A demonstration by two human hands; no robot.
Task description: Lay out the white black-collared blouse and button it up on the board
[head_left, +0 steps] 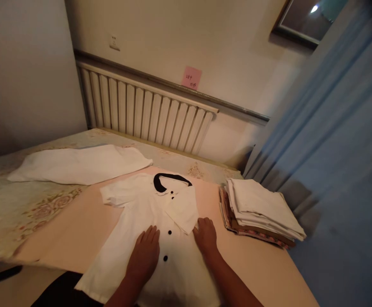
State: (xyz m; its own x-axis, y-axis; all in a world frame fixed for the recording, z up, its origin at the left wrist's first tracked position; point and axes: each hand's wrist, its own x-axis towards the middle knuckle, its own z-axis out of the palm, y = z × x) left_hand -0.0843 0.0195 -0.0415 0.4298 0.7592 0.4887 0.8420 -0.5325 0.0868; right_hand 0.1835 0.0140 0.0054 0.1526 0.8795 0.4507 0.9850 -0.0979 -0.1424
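Observation:
A white short-sleeved shirt point(147, 217) with a black collar and dark buttons lies front up before me. Its sleeve on the left is spread outward, while the one on the right point(185, 209) is folded in across the chest. My left hand point(146, 248) rests flat on the shirt front, left of the buttons, fingers stretched out. At the shirt's right edge, just below the folded sleeve, my right hand point(206, 234) has its fingers curled around the fabric. The fingertips of that hand are partly hidden.
Beneath the shirt is a peach cloth point(252, 264) over a flowered cover point(41, 213). Another white garment point(80, 164) lies at the back left. A stack of folded clothes point(259, 204) sits on the right, near a blue curtain point(342, 170). Behind stands a radiator point(147, 111).

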